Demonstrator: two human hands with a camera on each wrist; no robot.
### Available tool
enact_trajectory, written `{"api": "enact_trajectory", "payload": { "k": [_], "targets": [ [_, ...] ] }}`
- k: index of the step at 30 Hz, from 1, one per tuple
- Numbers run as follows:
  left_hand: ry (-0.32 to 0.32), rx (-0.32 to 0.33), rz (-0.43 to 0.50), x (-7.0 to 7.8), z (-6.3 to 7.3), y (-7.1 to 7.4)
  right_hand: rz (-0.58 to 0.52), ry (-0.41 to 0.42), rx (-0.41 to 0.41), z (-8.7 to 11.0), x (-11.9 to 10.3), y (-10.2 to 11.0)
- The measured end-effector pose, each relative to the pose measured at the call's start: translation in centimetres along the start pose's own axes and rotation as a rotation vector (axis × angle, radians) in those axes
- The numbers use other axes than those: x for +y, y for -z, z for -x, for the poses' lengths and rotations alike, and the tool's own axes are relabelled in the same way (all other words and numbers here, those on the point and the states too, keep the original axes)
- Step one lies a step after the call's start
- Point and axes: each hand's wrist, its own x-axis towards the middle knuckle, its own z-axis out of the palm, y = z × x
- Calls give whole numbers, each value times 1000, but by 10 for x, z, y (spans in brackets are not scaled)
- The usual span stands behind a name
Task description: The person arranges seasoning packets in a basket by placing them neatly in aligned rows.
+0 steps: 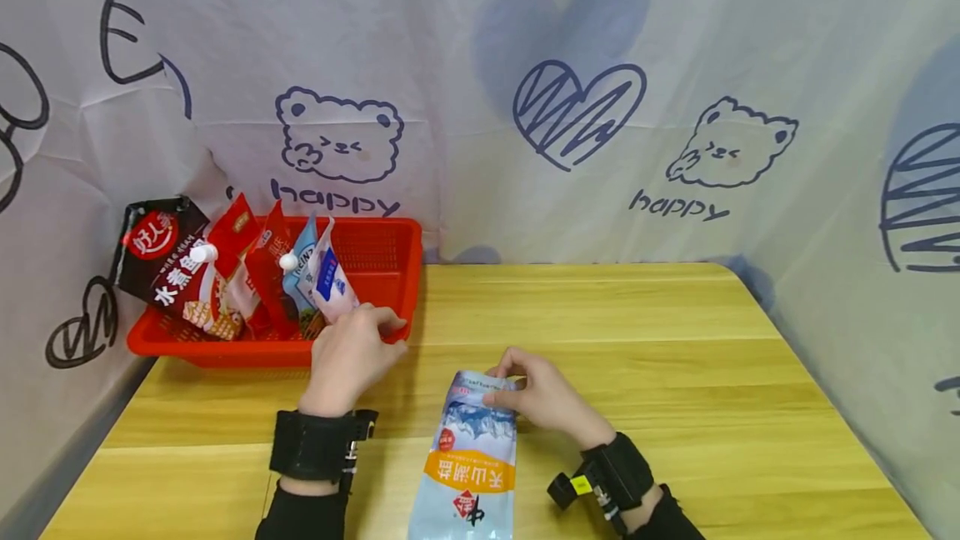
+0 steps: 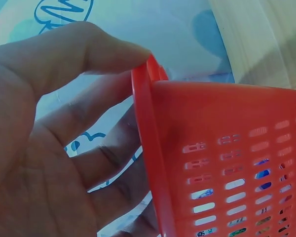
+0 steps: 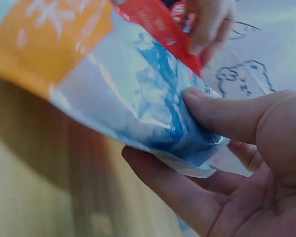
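My right hand [image 1: 551, 402] pinches one end of a blue, white and orange bag of salt [image 1: 468, 432], thumb on the printed face and fingers behind it. The right wrist view shows the same salt bag [image 3: 133, 84] tilted, with its underside raised over the wood. At the front right corner of a red plastic basket [image 1: 382, 273], my left hand [image 1: 348, 357] grips the rim. In the left wrist view the thumb lies on the basket's rim [image 2: 150, 148] and the other fingers are partly hidden behind it.
Several food packets stand in the basket's left and middle: a black and red packet [image 1: 161, 261], red packets [image 1: 270, 265], a light blue packet [image 1: 303, 261] and a white and blue packet [image 1: 333, 277]. A wooden table [image 1: 600, 307] meets a printed cloth [image 1: 465, 65] behind.
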Motion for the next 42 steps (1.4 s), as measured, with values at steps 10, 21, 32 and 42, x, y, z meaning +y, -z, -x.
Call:
{"api": "enact_trajectory", "payload": {
  "k": [10,21,32,42],
  "targets": [
    [22,-16,21,-1,-1,0,-243,16,232,-5,-16,19],
    [9,-18,27,-2,-1,-1,-452,59,423,-16,-33,24],
    [-10,2,69,2,-2,-6,-597,149,587,-20,-47,21],
    [-216,1,413,11,-4,-6,-651,220,635,-19,-51,23]
  ]
}}
